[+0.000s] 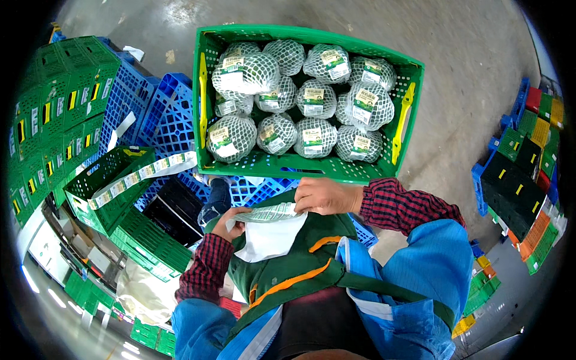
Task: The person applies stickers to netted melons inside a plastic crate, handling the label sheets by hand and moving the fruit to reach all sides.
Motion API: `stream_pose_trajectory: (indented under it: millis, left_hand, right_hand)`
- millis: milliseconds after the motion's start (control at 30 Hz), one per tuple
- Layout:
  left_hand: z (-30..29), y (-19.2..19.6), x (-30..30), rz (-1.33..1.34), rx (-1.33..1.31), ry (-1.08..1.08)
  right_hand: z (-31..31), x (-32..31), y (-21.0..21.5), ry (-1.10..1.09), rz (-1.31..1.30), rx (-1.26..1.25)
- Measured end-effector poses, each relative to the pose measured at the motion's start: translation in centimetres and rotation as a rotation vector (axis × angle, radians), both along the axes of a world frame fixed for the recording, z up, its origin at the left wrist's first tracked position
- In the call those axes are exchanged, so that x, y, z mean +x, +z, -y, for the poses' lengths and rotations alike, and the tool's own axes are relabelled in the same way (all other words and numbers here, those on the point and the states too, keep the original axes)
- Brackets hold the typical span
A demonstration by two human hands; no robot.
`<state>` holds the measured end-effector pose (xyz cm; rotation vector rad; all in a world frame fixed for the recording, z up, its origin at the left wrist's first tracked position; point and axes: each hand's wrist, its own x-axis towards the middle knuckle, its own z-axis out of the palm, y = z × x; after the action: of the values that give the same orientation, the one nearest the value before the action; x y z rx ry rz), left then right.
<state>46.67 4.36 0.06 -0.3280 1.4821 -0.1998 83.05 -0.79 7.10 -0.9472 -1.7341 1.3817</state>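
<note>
Two hands pinched one label sheet (268,212) at the apron's chest: left hand (230,223) closed on its left end, right hand (324,195) pressing fingers (302,207) on its right. Peeling seemed underway; a sticker likely went next to the netted melons (297,96) in the green crate (414,90) at twelve o'clock.

Single head-worn fisheye view, steeply downward, close over green crate (312,165) and chest.
</note>
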Motion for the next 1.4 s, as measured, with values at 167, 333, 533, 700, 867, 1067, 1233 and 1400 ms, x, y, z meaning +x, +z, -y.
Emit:
stream_pose_trajectory:
  millis: [167, 333, 533, 700, 867, 1067, 1233, 1400]
  left_hand:
    - [1.8, -1.5, -1.0, 0.111, -0.239, 0.088]
    - [3.2, -0.5, -0.3, 0.0, -0.164, 0.152]
    - [2.0, 1.8, 2.8, 0.103, -0.011, -0.075]
    - [2.8, 1.7, 2.4, 0.11, 0.016, -0.019]
    - [4.0, 1.6, 1.4, 0.089, 0.042, -0.05]
    - [3.2, 2.8, 2.8, 0.008, 0.098, -0.099]
    - [0.6, 6.3, 4.7, 0.003, 0.194, -0.079]
    - [1.4, 4.8, 2.8, -0.003, 0.384, -0.14]
  right_hand:
    - [-0.4, -1.1, 0.7, -0.112, -0.2, -0.158]
    - [-3.0, 0.5, -1.0, -0.667, -0.365, -0.839]
    - [-11.0, 9.4, -12.4, -1.537, -0.316, -0.282]
    - [-12.7, 11.8, -18.7, -1.688, 0.055, -0.298]
    - [-13.0, 12.1, -19.1, -1.62, 0.33, -0.305]
    - [-12.6, 11.0, -18.9, -1.689, 0.476, -0.084]
    - [-8.4, 2.8, -18.8, -1.744, -0.098, -0.321]
    - [-7.0, -0.1, -21.6, -1.828, 0.287, -0.409]
